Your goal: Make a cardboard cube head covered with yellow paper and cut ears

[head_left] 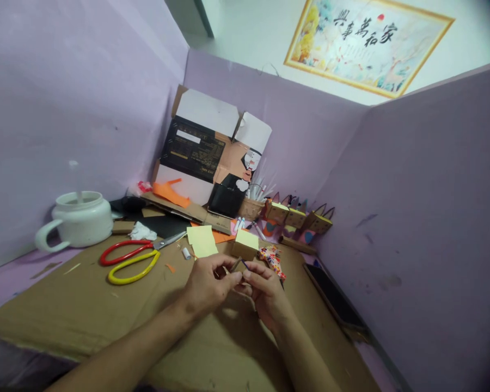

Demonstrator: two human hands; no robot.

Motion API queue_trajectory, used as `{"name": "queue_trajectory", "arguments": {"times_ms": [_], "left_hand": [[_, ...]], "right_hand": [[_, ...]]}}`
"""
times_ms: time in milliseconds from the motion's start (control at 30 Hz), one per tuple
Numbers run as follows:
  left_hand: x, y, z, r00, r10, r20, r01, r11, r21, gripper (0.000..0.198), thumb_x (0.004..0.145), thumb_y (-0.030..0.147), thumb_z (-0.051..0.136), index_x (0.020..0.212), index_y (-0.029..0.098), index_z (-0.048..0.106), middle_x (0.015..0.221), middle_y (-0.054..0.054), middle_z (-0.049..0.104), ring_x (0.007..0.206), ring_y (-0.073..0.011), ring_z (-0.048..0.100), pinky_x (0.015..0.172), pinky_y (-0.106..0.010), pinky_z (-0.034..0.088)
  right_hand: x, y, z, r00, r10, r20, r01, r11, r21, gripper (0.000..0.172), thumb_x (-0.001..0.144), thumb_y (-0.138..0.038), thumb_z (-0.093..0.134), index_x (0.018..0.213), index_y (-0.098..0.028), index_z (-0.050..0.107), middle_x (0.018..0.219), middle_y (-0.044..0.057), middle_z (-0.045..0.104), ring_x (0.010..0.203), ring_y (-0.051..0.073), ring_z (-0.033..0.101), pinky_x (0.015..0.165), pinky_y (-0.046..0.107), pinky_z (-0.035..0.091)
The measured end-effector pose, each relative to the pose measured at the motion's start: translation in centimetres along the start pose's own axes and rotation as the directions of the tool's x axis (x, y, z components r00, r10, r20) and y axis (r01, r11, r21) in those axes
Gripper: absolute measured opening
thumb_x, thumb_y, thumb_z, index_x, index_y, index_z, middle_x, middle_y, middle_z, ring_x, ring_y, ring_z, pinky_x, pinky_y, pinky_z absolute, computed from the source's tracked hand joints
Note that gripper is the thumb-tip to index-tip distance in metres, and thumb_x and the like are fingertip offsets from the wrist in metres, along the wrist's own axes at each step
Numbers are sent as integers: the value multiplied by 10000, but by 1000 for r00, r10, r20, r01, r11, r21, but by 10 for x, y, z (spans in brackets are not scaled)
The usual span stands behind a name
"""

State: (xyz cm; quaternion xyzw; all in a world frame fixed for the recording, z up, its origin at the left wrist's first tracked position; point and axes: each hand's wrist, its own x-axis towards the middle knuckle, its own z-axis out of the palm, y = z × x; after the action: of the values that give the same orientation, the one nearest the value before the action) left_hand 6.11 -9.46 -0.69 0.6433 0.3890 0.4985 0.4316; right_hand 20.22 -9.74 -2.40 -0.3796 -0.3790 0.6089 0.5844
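Between my two hands is a small piece of brown cardboard [240, 266] with a dark edge, coming to a point at the top. My left hand [209, 282] pinches it from the left, and my right hand [270, 294] pinches it from the right. The fingers cover much of the piece. Just beyond them sits a small cardboard box [245, 250] with a pale yellow top. Yellow paper [202, 241] lies to its left, and a flower-patterned piece of fabric [273, 261] to its right.
Scissors [157, 256] with red and yellow handles lie left on the cardboard mat [85, 305], near a white mug [84, 220]. Behind stand an unfolded carton [196, 147], a basket of sticks [251, 208] and eared box figures [297, 219]. A phone [335, 296] lies right.
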Motion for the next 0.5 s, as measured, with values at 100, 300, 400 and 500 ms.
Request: {"name": "queue_trajectory", "arguments": {"times_ms": [100, 300, 400, 500], "left_hand": [[1, -1, -1, 999, -19, -34, 18, 999, -38, 198, 632, 272, 609, 749, 117, 648, 630, -10, 593, 531, -101, 466, 500, -208, 371], [9, -5, -6, 990, -141, -23, 134, 971, -200, 123, 562, 241, 636, 603, 127, 611, 487, 35, 519, 451, -72, 412, 444, -188, 323], [12, -10, -8, 979, -200, -34, 185, 948, -260, 168, 565, 272, 653, 629, 125, 606, 446, 55, 481, 406, -54, 354, 399, -176, 261], [14, -14, -11, 978, -201, -60, 180, 950, -254, 204, 580, 300, 662, 660, 121, 606, 442, 53, 485, 403, -55, 355, 399, -175, 258]], "right_hand": [[1, 3, -1, 997, -71, 9, 71, 990, -120, 244, 514, -272, 801, 708, -163, 701, 625, 1, 659, 538, 104, 568, 573, 242, 486], [-2, 2, 1, 983, -180, 36, 182, 920, -346, 245, 570, -264, 758, 788, -164, 706, 700, 26, 679, 627, 143, 585, 623, 280, 470], [-5, -3, 5, 976, -178, 129, 210, 923, -321, 337, 565, -199, 739, 900, -204, 700, 856, 30, 695, 736, 164, 603, 650, 275, 466], [-7, -6, 7, 967, -159, 199, 211, 938, -274, 409, 557, -115, 692, 952, -223, 690, 845, 13, 690, 730, 156, 599, 640, 269, 468]]}}
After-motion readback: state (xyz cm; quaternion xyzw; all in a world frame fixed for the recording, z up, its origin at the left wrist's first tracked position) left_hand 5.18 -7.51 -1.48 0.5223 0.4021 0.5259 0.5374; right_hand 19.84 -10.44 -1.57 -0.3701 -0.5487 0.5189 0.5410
